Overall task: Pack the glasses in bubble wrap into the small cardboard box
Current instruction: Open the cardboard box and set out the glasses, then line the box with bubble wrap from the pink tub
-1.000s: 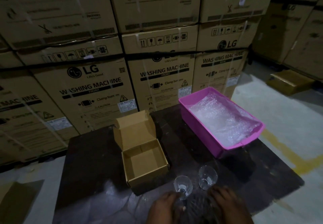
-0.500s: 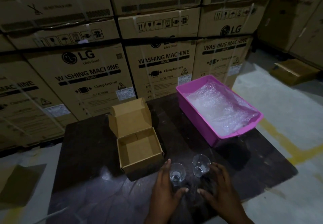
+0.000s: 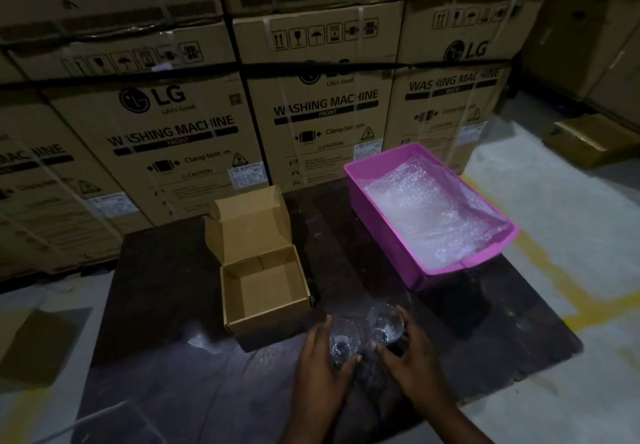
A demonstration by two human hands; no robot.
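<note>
My left hand (image 3: 320, 364) curls round one glass (image 3: 343, 339), my right hand (image 3: 412, 357) cups the other glass (image 3: 384, 324), both near the front edge of the dark table (image 3: 162, 305). The small cardboard box (image 3: 265, 291) sits open at 11 o'clock, just beside them. The pink bin (image 3: 381, 235) of bubble wrap (image 3: 426, 208) is at 1 o'clock, with bare tabletop between. A clear sheet (image 3: 207, 374) lies at 8 o'clock. Stacked washing machine cartons (image 3: 173, 124) wall off 12 o'clock; concrete floor (image 3: 554, 218) is open at 3.
</note>
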